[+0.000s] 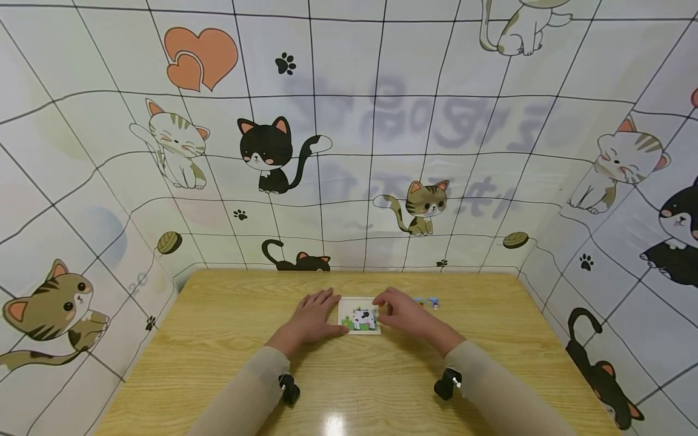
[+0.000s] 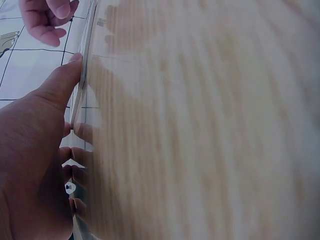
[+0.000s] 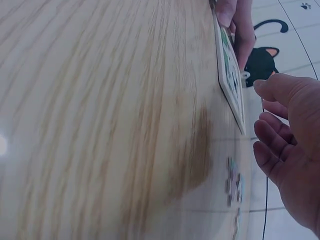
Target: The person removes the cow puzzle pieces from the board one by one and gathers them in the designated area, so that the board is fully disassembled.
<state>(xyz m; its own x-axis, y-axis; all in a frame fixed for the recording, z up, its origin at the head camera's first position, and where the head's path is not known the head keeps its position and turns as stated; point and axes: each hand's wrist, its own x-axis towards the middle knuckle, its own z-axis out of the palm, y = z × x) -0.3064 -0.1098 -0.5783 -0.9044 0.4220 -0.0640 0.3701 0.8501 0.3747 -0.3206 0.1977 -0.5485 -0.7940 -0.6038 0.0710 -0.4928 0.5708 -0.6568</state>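
A small white-framed jigsaw puzzle [image 1: 358, 303] with a cow picture on green lies flat on the table. My left hand [image 1: 315, 318] rests at its left side, fingers stretched forward and the thumb touching the lower left corner. Over the puzzle's right edge is my right hand [image 1: 400, 312], thumb and index finger drawn together. A small pale puzzle piece [image 3: 245, 75] shows at the right thumb tip in the right wrist view; most of it is hidden. Loose puzzle pieces [image 1: 433, 303] lie to the right, just beyond the right hand.
The wooden table [image 1: 349, 375] reaches back to a white tiled-pattern curtain [image 1: 349, 133] printed with cats, hearts and paw marks. Similar curtain sides stand left and right. Black wrist mounts [image 1: 448, 384] sit under both sleeves.
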